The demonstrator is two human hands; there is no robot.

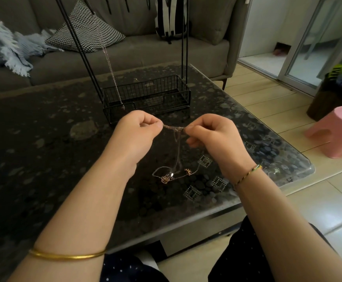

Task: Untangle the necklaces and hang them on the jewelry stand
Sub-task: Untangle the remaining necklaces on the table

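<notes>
Dark table (43, 139), necklaces (174, 127) pinched between both hands (139, 129) (213, 135)

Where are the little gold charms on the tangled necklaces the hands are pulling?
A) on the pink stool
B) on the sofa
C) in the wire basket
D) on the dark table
D: the charms lie on the table below the hands, while the left hand and right hand pinch the chain stretched between them.
</notes>
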